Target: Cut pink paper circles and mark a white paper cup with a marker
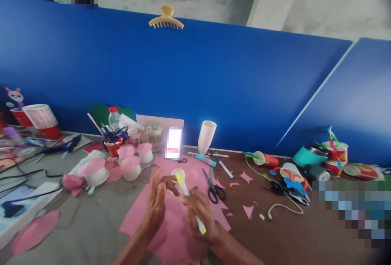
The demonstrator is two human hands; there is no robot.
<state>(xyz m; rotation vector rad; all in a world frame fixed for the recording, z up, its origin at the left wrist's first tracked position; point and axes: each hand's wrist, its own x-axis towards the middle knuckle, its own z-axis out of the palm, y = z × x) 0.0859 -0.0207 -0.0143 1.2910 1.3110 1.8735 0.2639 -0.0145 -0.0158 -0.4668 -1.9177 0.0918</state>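
Note:
My right hand (pixel 200 214) grips a white marker (pixel 183 187) with yellow ends, which slants with its upper yellow end toward my left hand. My left hand (pixel 159 198) is curled around a small white paper cup (pixel 176 172), whose rim shows above the fingers. The marker's upper end overlaps the cup in view; whether they touch I cannot tell. Under both hands lies a pink paper sheet (pixel 140 212). Black-handled scissors (pixel 214 187) lie spread on its right part.
Pink-topped white cups (pixel 130 168) stand to the left, near a pen-filled red cup (pixel 113 147). A lit phone (pixel 173 143) and a tall stack of white cups (pixel 206 136) stand behind. Markers (pixel 224 168) and pink scraps (pixel 248 211) lie right. A blue partition (pixel 195 73) closes the back.

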